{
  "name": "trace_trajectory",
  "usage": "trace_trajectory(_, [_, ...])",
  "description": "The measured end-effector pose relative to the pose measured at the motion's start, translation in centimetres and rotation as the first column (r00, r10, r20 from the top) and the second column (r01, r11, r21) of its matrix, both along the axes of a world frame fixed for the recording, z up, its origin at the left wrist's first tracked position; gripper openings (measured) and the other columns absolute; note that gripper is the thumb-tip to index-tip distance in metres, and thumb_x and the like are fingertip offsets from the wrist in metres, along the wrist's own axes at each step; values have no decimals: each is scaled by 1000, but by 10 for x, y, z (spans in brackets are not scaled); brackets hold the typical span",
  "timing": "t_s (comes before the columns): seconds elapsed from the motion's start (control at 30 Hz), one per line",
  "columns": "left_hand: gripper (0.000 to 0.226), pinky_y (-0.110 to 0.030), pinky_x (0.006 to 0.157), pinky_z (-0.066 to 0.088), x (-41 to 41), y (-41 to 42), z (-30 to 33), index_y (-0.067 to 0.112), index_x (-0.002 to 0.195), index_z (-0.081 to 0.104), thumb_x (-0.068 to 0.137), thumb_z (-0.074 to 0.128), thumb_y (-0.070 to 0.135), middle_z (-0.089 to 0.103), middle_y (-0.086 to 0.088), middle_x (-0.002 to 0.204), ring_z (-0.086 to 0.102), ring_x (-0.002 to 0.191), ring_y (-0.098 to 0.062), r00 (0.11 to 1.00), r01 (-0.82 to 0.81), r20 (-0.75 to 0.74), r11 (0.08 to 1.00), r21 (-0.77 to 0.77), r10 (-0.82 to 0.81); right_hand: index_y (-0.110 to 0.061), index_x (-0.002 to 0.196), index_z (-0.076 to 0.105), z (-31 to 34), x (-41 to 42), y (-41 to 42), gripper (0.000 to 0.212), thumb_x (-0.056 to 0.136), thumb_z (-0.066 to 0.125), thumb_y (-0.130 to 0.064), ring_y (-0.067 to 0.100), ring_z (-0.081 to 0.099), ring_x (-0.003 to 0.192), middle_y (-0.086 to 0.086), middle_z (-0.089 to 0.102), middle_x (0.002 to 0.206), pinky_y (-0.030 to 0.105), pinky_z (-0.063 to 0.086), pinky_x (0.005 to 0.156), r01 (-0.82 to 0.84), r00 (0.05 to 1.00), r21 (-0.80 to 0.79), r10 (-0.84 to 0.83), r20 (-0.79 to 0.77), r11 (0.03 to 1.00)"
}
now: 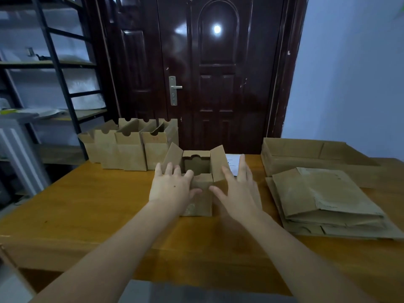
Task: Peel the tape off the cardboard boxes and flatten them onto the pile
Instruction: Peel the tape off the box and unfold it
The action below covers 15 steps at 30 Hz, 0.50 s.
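Observation:
An open brown cardboard box [197,169] stands upright in the middle of the wooden table [87,206], its four top flaps spread. My left hand [172,186] lies against the box's left side with straight fingers on the left flap. My right hand [237,186] lies along the right side, fingers spread and straight. Neither hand curls round the box. No tape is visible on it. The pile of flattened boxes [325,200] lies to the right.
Several upright open boxes [129,147] stand in a row at the table's back left. A large shallow cardboard tray [306,154] sits behind the pile. A white paper [232,162] lies behind the box. A metal shelf [59,84] and a dark door [207,73] stand beyond.

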<state>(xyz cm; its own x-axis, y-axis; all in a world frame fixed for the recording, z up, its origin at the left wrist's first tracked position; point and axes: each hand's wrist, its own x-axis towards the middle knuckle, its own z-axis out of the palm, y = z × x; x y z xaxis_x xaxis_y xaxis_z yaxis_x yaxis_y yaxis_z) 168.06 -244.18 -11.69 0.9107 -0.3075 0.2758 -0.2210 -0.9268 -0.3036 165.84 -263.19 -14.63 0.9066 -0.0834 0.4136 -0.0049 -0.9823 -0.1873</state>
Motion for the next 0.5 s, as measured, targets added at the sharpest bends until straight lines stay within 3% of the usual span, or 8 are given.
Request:
trace_trajectory(0.07, [64,-58,126,11,-1,0,-1,27,143,42,99,25,71,45,-13,155,29,151,-36,1000,9,19,1000,21,-9,-26,156,33,0,3,-1,78,94,39,-72,32,3,157,13,4,170,54,19,122,5,998,-164,6,67,986])
trace_trajectory(0.17, [65,-50,125,22,0,0,-4,23,146,40,100,28,68,45,-13,154,33,148,-35,1000,20,20,1000,-19,-20,-18,154,37,6,8,0,76,98,33,-70,27,15,156,7,32,164,54,8,125,-25,999,-310,35,27,950])
trace_trajectory(0.2, [66,-48,124,27,1,1,-5,23,148,40,100,31,68,46,-11,153,36,147,-33,1000,23,21,998,-52,-22,-17,151,40,9,9,0,73,99,33,-68,26,24,153,7,39,160,53,10,126,-38,999,-326,45,12,945])
trace_trajectory(0.27, [69,-43,120,35,2,2,-7,23,151,40,98,38,69,46,-8,153,39,145,-28,999,32,21,989,-142,-29,-17,143,45,13,8,-1,64,101,35,-64,26,41,141,7,52,147,46,29,121,-81,997,-321,83,-6,944])
trace_trajectory(0.33, [74,-39,111,46,3,4,-8,25,152,41,95,45,71,46,-4,155,44,142,-24,999,33,21,967,-252,-29,-21,147,36,14,8,0,58,103,36,-58,25,47,131,6,56,139,39,48,102,-134,991,-271,125,-48,953])
trace_trajectory(0.43, [81,-34,96,55,3,4,-9,26,153,43,89,54,74,44,1,158,56,132,-19,1000,26,16,925,-379,-21,-31,160,9,10,9,4,65,105,34,-54,26,47,126,7,57,137,37,53,92,-197,976,-194,174,-128,961])
trace_trajectory(0.5, [83,-32,96,55,3,3,-9,24,153,45,87,61,71,46,3,157,58,130,-18,1000,29,7,888,-459,-29,-31,161,7,10,11,5,69,103,34,-57,25,48,122,6,59,133,36,53,89,-201,972,-132,181,-150,971])
